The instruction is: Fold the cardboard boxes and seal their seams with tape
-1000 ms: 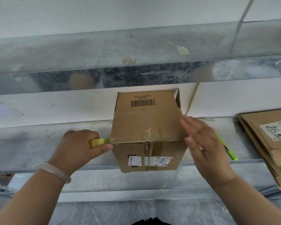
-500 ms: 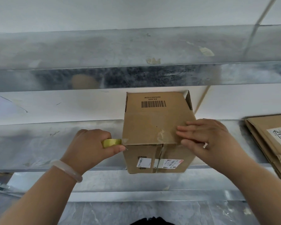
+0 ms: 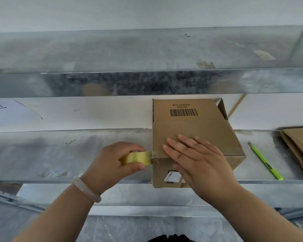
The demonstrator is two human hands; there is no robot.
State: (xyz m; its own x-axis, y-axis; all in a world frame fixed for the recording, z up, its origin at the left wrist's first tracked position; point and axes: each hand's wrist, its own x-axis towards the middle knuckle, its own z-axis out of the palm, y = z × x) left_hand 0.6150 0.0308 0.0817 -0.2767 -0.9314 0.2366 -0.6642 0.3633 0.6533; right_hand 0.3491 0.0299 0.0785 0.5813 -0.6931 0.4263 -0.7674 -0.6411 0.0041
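Note:
A brown cardboard box [image 3: 191, 126] with a barcode on its far flap stands on the metal bench [image 3: 59, 154]. My left hand [image 3: 112, 163] grips a yellowish roll of clear tape [image 3: 136, 158] just left of the box, and a strip runs from the roll onto the box's near top edge. My right hand [image 3: 199, 159] lies flat, fingers spread, on the box's top and front edge, pressing the tape down. A white label on the box front is partly hidden under that hand.
A green utility knife [image 3: 266, 162] lies on the bench right of the box. A stack of flattened cardboard [image 3: 299, 145] sits at the right edge. A metal shelf [image 3: 147, 82] overhangs the box from behind. A white sheet [image 3: 10, 114] lies at the far left.
My right hand has slid left across the box's front top edge, from the right corner toward the tape roll. The view has shifted, so the box sits further right.

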